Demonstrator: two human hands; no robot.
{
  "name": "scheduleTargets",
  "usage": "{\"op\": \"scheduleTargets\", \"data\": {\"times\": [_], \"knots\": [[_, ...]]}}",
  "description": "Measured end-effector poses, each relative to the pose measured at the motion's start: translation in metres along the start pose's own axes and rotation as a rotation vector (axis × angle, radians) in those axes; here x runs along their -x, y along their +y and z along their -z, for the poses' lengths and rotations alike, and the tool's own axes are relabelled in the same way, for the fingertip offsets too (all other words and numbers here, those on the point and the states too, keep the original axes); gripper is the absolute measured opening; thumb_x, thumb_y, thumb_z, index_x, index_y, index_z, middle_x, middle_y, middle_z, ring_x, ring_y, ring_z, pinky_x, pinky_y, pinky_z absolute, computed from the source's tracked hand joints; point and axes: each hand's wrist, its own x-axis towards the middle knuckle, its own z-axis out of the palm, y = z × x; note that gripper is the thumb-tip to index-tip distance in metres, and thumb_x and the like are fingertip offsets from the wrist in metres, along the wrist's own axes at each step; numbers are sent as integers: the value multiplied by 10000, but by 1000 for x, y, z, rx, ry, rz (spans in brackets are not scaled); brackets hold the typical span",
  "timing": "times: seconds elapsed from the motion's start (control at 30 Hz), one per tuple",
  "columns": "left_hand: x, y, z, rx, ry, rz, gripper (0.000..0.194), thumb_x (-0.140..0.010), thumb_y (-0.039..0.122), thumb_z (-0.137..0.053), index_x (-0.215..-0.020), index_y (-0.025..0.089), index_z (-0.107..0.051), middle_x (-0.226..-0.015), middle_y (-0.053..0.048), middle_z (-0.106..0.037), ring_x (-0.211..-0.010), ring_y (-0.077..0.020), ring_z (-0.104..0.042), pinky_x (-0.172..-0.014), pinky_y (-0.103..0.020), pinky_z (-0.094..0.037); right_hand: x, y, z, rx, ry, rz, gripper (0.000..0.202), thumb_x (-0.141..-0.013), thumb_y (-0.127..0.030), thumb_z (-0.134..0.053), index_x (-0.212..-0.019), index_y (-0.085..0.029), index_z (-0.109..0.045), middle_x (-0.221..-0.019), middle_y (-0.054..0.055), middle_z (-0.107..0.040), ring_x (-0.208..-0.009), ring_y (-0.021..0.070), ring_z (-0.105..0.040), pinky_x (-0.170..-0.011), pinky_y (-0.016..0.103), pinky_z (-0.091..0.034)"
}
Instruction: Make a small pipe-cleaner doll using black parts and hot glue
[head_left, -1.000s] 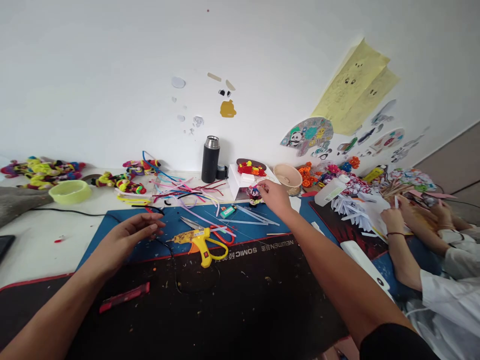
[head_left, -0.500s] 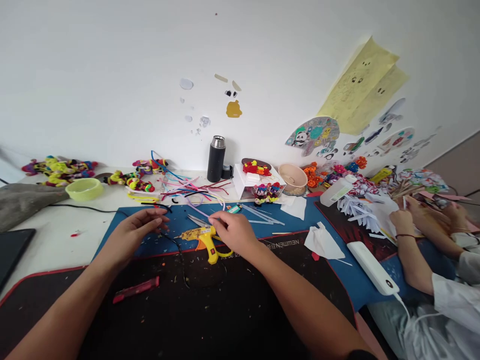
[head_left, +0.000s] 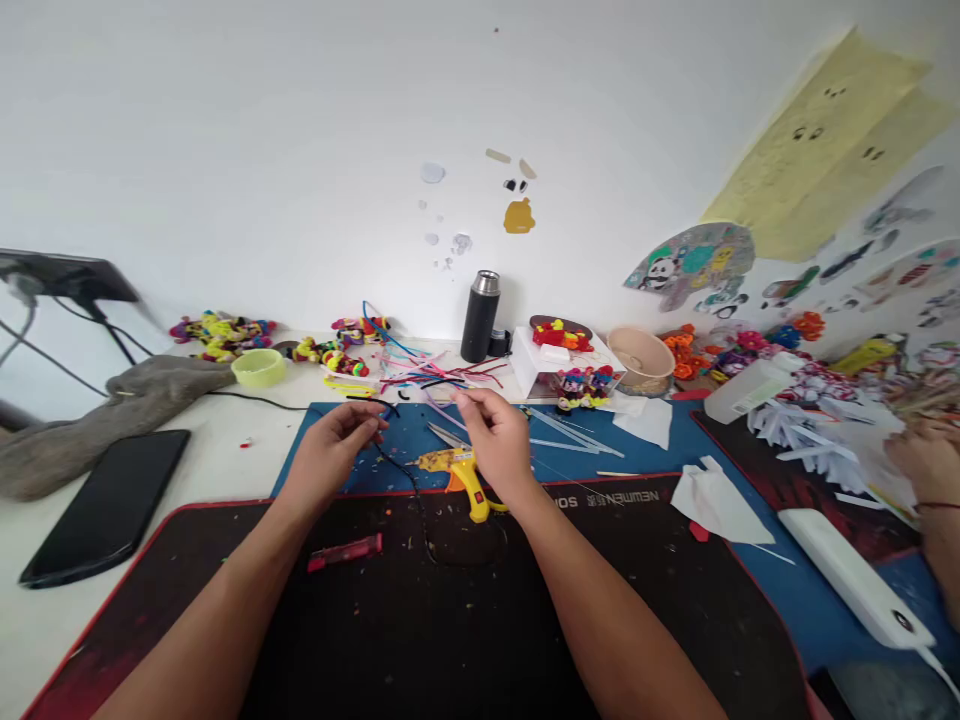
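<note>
My left hand (head_left: 341, 445) is over the left part of the blue mat (head_left: 300, 465), thumb and fingertips drawn together beside a black pipe cleaner (head_left: 373, 402). Whatever it may hold is too small to make out. My right hand (head_left: 496, 440) pinches thumb against index finger above the mat; its contents are unclear too. Under and left of the right hand lies a yellow hot glue gun (head_left: 466, 480), nozzle pointing left. Partly hidden scissors (head_left: 445, 434) lie behind the gun. A lilac pipe cleaner (head_left: 442, 411) runs behind my right fingers.
A red-handled cutter (head_left: 345, 553) lies on the black mat (head_left: 420, 640). Behind are loose pipe cleaners (head_left: 405, 370), a black flask (head_left: 480, 318) and a white box (head_left: 531, 365). A phone (head_left: 109, 505) sits left, a power bank (head_left: 855, 575) right, near another person's hand (head_left: 926, 465).
The view has swung left, showing the whole phone. My right hand has lifted slightly and turned upward in a pinch. My left fingers have drawn closer together.
</note>
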Motion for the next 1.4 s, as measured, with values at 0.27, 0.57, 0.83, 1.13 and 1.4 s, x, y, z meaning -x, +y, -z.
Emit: {"op": "scheduleTargets", "data": {"times": [0.27,0.57,0.83,1.13,1.4], "knots": [[13,-4,-10,-303,-180,-172,315,-930,452,-618,-1105,207,-711,-982,-63,-774,-894,-238,-703,-841,-365,-539,7,18,15,-123,99,-132,379,-962,-521,-650,-993,-171,-793,-603,-33,-536,-550,137,-439,-543,265,-377],[26,20,-1,-582,-465,-195,230,-945,443,-650,-1032,240,-715,-1066,-40,-746,-1011,-248,-668,-894,-356,-507,18,6,8,60,-63,33,306,-1004,-428,-607,-1003,-190,-798,-769,39,-749,-649,171,-634,-628,276,-473],[37,26,5,-906,-745,-133,285,-784,288,-789,-1041,235,-677,-1050,-37,-694,-986,-261,-627,-828,-342,-463,18,8,5,49,-83,-33,307,-1003,-433,-594,-986,-195,-788,-705,8,-702,-599,155,-580,-587,264,-428],[26,23,14,-844,-397,-170,218,-961,452,-568,-943,250,-647,-874,-33,-711,-779,-242,-637,-692,-334,-417,51,6,49,409,-288,-137,271,-984,-487,-629,-982,-231,-717,-723,-13,-660,-633,169,-595,-609,277,-391],[20,23,10,-766,-270,-202,273,-954,483,-513,-912,252,-652,-813,-24,-717,-717,-228,-630,-652,-314,-398,75,-1,36,747,-448,-200,240,-949,-417,-697,-1096,-241,-627,-796,-4,-711,-679,200,-650,-588,276,-274]]}}
